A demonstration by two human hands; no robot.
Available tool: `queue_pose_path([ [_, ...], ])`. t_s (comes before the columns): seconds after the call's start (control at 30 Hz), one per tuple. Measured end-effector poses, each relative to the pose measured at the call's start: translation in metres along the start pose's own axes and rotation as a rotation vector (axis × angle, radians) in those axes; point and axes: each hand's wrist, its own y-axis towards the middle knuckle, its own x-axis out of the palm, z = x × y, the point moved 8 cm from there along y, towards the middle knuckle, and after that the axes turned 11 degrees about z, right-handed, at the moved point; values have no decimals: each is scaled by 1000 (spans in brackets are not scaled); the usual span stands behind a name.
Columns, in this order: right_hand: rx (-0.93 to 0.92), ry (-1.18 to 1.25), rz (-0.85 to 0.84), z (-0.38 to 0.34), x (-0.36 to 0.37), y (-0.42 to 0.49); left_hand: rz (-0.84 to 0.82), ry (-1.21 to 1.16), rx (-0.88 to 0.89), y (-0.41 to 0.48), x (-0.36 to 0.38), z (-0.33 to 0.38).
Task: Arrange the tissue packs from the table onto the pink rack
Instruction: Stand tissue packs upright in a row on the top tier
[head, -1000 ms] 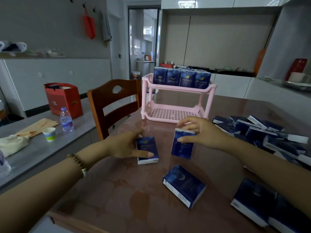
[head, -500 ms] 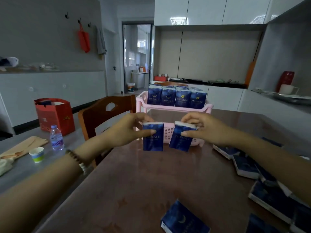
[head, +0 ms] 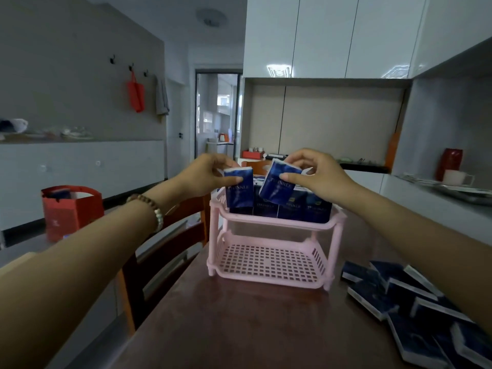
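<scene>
Pink plastic two-tier rack (head: 267, 222) stands on the dark brown glossy table (head: 239, 328), and both arms reach forward over it at the height of its top tier.

Head view: the left hand (head: 205, 173), with a wooden bead bracelet (head: 152, 209) at the wrist, pinches a dark blue tissue pack with a white top edge (head: 239, 194), thumb on the near face and fingers behind. That pack stands upright at the left end of the top tier. Its lower end is level with the rim, though whether it rests on the shelf cannot be told. The right hand (head: 318, 175) pinches a second dark blue tissue pack (head: 277, 186) in the same way, thumb across the front. This pack leans to the right and hangs just above the row of dark blue packs (head: 303, 209) standing upright in the top tier. The lower lattice tier holds no packs.

The pale lettering on the left pack reads "TWINKLE", slightly blurred. On the right pack the thumb covers the start, leaving "KLE". The packs in the row carry the same word beneath a small yellow emblem, too soft to make out.

A loose heap of dark blue packs (head: 399, 296) lies flat on the table to the right of the rack, under the right forearm. A brown wooden chair (head: 170, 251) stands at the table's left edge, and a red paper bag (head: 70, 209) sits on the grey counter beyond it.
</scene>
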Motion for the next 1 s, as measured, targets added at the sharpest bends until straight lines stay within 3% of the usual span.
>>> queue_pose_path([
  [0.3,-62,-130,-64,34,35,23,-77,58,11,16,24,-31],
  [0.67,-216,-422,-66,54,56,26,-32,110,37,26,37,-39],
  [1.0,-274,-454,-102,47,52,19,11,129,2,21,34,-40],
])
